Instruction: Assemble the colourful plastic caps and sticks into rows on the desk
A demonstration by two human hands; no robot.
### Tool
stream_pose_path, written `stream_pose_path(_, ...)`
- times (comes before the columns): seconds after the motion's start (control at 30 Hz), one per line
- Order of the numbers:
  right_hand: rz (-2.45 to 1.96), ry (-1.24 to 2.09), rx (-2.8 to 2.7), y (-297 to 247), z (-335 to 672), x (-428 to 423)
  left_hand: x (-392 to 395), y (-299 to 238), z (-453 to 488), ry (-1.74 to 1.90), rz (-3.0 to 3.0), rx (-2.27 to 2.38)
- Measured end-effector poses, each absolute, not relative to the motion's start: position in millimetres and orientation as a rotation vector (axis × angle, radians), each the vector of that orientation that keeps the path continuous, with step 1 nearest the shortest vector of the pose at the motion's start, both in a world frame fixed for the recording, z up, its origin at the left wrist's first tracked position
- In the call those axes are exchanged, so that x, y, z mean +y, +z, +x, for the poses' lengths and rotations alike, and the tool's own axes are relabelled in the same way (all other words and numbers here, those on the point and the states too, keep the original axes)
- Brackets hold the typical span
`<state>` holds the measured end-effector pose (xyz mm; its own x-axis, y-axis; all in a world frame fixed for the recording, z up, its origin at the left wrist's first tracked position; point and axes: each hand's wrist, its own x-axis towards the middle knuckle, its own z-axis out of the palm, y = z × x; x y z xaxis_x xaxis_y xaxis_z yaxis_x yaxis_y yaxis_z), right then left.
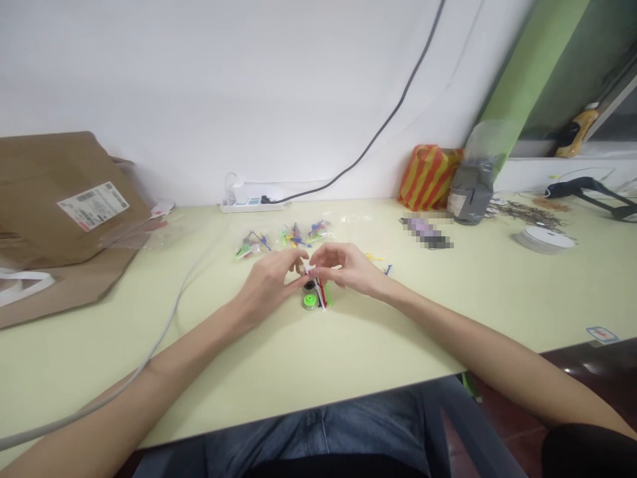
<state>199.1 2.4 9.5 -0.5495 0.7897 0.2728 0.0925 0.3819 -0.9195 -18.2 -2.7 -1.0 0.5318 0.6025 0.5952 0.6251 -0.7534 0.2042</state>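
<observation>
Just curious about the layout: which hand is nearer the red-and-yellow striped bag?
Right: the right hand is in front of the striped bag and left of it; the left hand is farther left.

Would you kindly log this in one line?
Left hand: at thin white plastic strip; right hand: likewise; round green-topped plastic piece: unheld

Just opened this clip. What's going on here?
A person sits at a pale table, working with both bare hands. The left hand and right hand meet over a small cluster of plastic pieces; what the fingertips pinch is too small to make out. Just below lie thin coloured sticks and a round piece with a bright green top. More coloured parts, seemingly in clear plastic, lie beyond the hands.
</observation>
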Motion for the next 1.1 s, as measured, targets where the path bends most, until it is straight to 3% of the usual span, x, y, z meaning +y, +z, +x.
stream_pose_path(0.27, -0.816, 1.034, -1.985, 10, 199, 4, -7, -3, -15, -1.160, -2.791, -1.142)
stream_pose_path(0.53, -1.171, 0.131, -2.332, 9, 234, 36, -2, 0, -14, -0.779, -2.819, -1.109)
stream_pose_path(0.7, -1.132, 0.096, -2.621, 3, 238, 40, -1, 0, -14, -0.687, -2.823, -1.026)
stream_pose_path(1.1, -0.838, 0.011, -2.633, 4, 215, 14, -1, -2, -17, -0.613, -2.820, -1.033)
